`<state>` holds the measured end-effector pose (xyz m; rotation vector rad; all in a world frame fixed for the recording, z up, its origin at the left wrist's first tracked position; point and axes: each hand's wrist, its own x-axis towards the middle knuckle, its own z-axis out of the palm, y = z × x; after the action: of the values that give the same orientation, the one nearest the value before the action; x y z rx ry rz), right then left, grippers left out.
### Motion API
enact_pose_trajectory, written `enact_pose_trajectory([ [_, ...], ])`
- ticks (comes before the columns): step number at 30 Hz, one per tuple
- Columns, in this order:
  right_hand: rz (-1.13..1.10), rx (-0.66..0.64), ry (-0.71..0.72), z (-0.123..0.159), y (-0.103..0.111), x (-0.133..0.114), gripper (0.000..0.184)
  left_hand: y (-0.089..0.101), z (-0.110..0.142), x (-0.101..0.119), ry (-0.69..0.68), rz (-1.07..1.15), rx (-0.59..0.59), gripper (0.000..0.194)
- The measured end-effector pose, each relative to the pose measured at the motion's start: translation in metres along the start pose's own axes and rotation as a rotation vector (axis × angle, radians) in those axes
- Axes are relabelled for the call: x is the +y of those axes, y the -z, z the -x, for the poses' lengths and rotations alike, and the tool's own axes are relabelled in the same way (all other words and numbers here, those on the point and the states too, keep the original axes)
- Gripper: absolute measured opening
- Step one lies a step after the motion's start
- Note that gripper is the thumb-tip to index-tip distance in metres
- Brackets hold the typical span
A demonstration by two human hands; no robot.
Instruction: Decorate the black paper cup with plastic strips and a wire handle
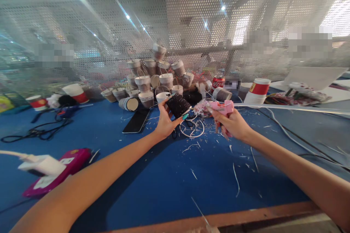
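Note:
My left hand (165, 122) is closed around a dark, black-wrapped cup (178, 106), which it holds tilted above the table. In my right hand (229, 122) is a pink hot glue gun (222, 107), its nozzle end pointing left toward the cup. A long translucent glue stick (287, 107) runs out of the gun's back to the right. Pale strands cling about the nozzle, so its tip is hard to make out. Just below the two hands, a white cord loop (192, 136) lies among scattered scraps.
Small wrapped cups with handles (143, 83) are piled at the back. A phone (134, 121) lies left of my left hand. Further out are a purple power strip (79, 156), a red soda can (218, 83), stacked paper cups (257, 93) and cables. A perforated metal screen (109, 43) closes off the back.

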<state>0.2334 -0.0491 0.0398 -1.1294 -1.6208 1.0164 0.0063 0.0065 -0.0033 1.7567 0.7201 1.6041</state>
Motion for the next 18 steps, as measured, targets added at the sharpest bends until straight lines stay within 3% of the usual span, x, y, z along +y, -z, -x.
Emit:
enact_pose_trajectory([
  [18,0.054,0.047,-0.021,-0.0036,0.0057,0.0007,0.05,0.0027,0.001,-0.004,-0.044,0.051,-0.022,0.078],
])
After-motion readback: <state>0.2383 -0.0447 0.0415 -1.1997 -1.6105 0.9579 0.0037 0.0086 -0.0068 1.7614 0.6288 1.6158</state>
